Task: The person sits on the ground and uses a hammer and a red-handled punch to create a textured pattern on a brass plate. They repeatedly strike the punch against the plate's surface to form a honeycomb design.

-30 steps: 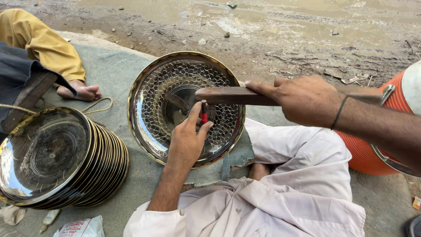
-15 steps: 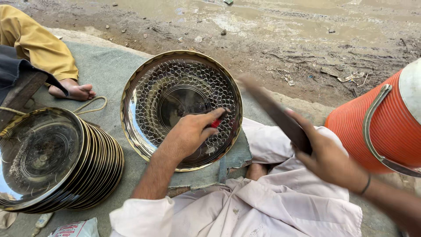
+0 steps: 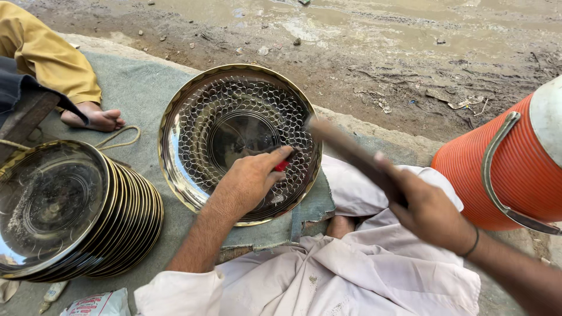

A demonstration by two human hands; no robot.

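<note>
A round steel plate [image 3: 199, 111] with a brass-coloured rim and a punched honeycomb pattern lies tilted on a cloth-covered block before my knees. My left hand [image 3: 249, 181] rests on its lower right part, pinching a small red-handled punch [image 3: 281, 165] against the metal. My right hand [image 3: 430, 213] grips a brown wooden stick [image 3: 351, 153], blurred by motion, whose far end hangs over the plate's right rim just above the punch.
A leaning stack of several similar plates [image 3: 70, 210] stands at the left on the grey-green mat [image 3: 140, 88]. Another person's bare foot [image 3: 93, 119] and yellow trouser leg lie at the far left. An orange ribbed water cooler [image 3: 503, 164] stands at the right. Muddy ground lies beyond.
My right hand swung the stick away from the punch, down to the right, and it now comes back toward it. My left hand shifted the punch slightly right on the plate.
</note>
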